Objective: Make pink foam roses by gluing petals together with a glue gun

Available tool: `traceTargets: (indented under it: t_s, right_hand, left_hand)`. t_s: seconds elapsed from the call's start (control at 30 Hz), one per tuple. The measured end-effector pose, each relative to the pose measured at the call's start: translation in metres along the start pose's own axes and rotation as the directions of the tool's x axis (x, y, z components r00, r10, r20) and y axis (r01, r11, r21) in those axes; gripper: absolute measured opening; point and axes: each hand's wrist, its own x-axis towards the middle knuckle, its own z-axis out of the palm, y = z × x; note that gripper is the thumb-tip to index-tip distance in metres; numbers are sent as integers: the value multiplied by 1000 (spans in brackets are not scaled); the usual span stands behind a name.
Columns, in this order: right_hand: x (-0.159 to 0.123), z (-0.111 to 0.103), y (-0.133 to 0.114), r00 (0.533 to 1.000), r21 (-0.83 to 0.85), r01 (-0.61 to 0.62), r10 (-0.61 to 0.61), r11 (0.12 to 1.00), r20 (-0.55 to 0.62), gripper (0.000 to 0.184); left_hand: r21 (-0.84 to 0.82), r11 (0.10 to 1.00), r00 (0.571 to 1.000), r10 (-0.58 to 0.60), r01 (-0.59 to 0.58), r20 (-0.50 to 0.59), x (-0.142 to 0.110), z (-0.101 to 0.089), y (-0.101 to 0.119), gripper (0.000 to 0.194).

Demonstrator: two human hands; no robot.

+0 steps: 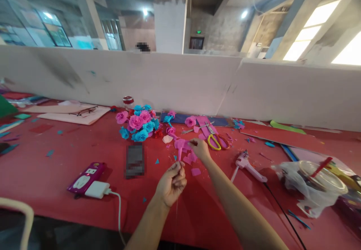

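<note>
My left hand is closed in a pinch around a thin wire stem that carries a small rolled pink paper bud at its top. Farther out, my right hand reaches over a scatter of pink paper petals on the red table; its fingers pinch at one pink petal. A finished bunch of pink and blue paper roses lies just beyond, to the left.
Yellow-handled scissors and a white glue gun lie right of my hands. A power strip with a white charger sits left. A plastic bag holding a bowl is at the right. A white partition wall backs the table.
</note>
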Motion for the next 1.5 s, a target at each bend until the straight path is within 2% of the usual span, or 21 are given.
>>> traceTargets:
  t_s: [0.1, 0.23, 0.33, 0.4, 0.5, 0.63, 0.77, 0.87, 0.97, 1.03, 1.07, 1.13, 1.2, 1.23, 1.27, 1.33, 1.4, 1.5]
  right_hand:
    - [-11, -5, -1, 1000, 113, 2, 1, 994, -27, 12]
    - [-49, -14, -4, 1000, 311, 0, 2, 950, -6, 25]
    - [-81, -23, -8, 995, 580, -95, 63, 809, 75, 31]
    - [-96, -28, -11, 989, 679, -144, 93, 720, 111, 33]
    - [-105, -33, -12, 989, 684, -140, 70, 715, 130, 32]
    - [-106, -31, -5, 991, 659, -116, 39, 743, 131, 27]
    - [-104, -27, 3, 995, 621, -84, 29, 779, 99, 25]
    - [-98, -26, 10, 998, 556, -66, 66, 828, 20, 26]
    - [-92, -29, 14, 983, 322, -58, 110, 945, -147, 34]
    - [-93, -31, 13, 961, 127, -43, 76, 991, -266, 35]
    - [-95, -32, 11, 962, 91, -26, 50, 996, -268, 34]
    - [-103, -33, 3, 992, 198, 4, 21, 980, -126, 30]
    - [-114, -35, -7, 998, 417, -26, 1, 909, 60, 28]
    - [-120, -36, -13, 996, 512, -47, -2, 858, 94, 26]
    - [-126, -39, -18, 997, 586, -54, 9, 808, 79, 22]
    - [-139, -48, -27, 998, 676, -19, 49, 736, -26, 16]
    - [-152, -60, -35, 994, 703, 12, 68, 711, -86, 12]
    - [-174, -79, -46, 997, 702, 21, 39, 711, -69, 9]
  left_hand:
    - [42, 997, 997, -56, 59, -59, -14, 0, -9, 11]
    - [150, 986, 990, -60, 78, -124, -17, -1, -12, 3]
    - [173, 985, 989, 18, 7, -145, -10, 5, -14, 9]
    - [205, 976, 975, 110, -69, -195, -5, 11, -19, 18]
    - [291, 944, 951, 222, -153, -217, 4, 16, -27, 23]
    - [334, 933, 949, 218, -135, -227, 16, 13, -32, 19]
    - [313, 934, 918, 266, -171, -295, 24, 8, -29, 21]
    - [269, 944, 905, 273, -188, -326, 26, 5, -24, 26]
    - [256, 951, 908, 255, -173, -333, 25, 4, -22, 28]
    - [256, 953, 914, 242, -161, -327, 22, 5, -23, 26]
    - [264, 952, 917, 238, -155, -320, 20, 6, -24, 25]
    - [311, 940, 924, 236, -139, -301, 15, 9, -28, 19]
    - [391, 912, 933, 243, -126, -265, 6, 14, -33, 14]
    - [438, 890, 938, 252, -128, -238, 1, 17, -35, 15]
    - [485, 864, 944, 262, -136, -201, -6, 20, -37, 16]
    - [568, 803, 951, 289, -181, -105, -23, 25, -41, 19]
    - [627, 741, 951, 309, -241, -1, -42, 28, -45, 22]
    - [667, 695, 951, 302, -268, 68, -65, 30, -51, 22]
